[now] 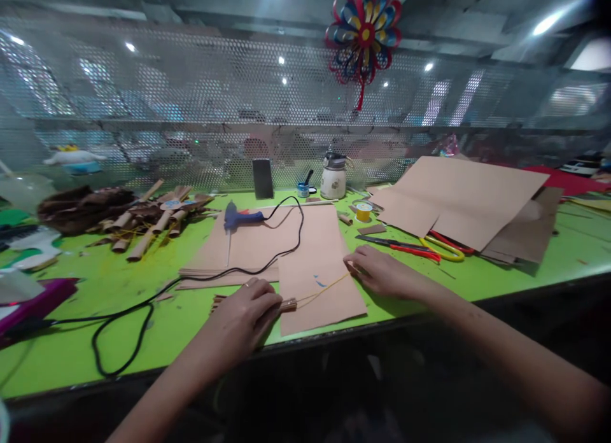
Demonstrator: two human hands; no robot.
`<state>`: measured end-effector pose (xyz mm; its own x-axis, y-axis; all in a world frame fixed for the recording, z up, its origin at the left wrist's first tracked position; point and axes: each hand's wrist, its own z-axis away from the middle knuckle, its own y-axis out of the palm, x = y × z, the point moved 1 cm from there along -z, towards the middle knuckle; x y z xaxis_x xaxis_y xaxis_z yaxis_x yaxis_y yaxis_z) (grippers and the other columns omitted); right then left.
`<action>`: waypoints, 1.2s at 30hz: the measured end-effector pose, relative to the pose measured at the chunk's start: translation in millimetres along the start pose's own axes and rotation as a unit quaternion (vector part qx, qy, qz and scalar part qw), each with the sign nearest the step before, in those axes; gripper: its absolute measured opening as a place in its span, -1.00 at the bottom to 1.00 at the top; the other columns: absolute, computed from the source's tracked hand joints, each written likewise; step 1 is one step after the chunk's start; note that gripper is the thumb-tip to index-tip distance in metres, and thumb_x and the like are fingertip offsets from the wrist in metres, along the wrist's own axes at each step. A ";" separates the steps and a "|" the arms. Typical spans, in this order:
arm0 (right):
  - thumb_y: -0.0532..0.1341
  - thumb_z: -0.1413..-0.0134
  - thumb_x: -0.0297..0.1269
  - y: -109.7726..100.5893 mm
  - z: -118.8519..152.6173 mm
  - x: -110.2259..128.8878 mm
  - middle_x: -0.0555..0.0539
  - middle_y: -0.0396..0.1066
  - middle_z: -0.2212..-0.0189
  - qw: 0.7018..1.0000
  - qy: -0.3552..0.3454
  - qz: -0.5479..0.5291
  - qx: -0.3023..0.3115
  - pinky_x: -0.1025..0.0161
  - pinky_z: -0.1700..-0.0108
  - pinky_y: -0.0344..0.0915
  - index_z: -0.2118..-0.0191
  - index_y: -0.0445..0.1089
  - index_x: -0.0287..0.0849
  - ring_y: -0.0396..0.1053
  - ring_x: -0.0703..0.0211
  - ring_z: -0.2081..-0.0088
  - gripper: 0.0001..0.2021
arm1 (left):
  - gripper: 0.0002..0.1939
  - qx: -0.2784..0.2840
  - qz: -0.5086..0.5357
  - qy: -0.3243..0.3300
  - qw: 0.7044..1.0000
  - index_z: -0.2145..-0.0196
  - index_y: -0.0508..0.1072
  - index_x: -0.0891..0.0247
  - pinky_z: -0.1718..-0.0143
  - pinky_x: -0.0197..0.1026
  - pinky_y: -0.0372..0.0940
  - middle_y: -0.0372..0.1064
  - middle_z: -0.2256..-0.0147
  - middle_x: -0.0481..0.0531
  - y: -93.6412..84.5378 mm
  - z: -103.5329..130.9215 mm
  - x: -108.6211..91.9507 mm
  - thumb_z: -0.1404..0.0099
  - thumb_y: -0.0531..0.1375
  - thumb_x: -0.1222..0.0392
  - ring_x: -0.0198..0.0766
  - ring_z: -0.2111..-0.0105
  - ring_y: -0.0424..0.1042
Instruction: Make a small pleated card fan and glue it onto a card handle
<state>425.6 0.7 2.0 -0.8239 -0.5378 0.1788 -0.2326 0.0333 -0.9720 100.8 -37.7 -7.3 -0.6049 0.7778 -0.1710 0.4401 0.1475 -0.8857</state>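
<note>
Brown paper roll (288,305) lies near the front edge of the green table (71,271), its end poking out from the left hand (251,306), which is closed over it. Further right, at the back, a small blue jar (303,189) has a black handle (309,176) rising from it; its contents are too small to tell. Next, a white canister (333,181) wears a dark lid (335,160), hiding its inside. Yellow thread (327,289) runs from the roll to the right hand (375,269), its fingertips pinched together on the strand.
</note>
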 end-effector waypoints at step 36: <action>0.23 -0.31 -0.47 -3.5 30.9 95.2 -0.21 0.44 0.20 0.952 -0.235 0.193 -0.042 0.03 0.17 0.24 0.08 0.47 -0.31 0.25 -0.10 0.16 -0.88 | -0.75 0.036 0.013 -0.087 0.995 0.13 0.67 0.20 0.28 -0.24 0.27 0.40 0.29 0.08 0.0 -3.1 -1.7 -0.49 0.16 0.20 -0.20 0.27 0.42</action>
<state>363.9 -76.6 17.6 -0.5392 -0.7884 -0.2962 -0.0160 0.3612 -0.9323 103.9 -37.1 -5.7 -0.7023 0.6622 -0.2613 0.4123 0.0790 -0.9076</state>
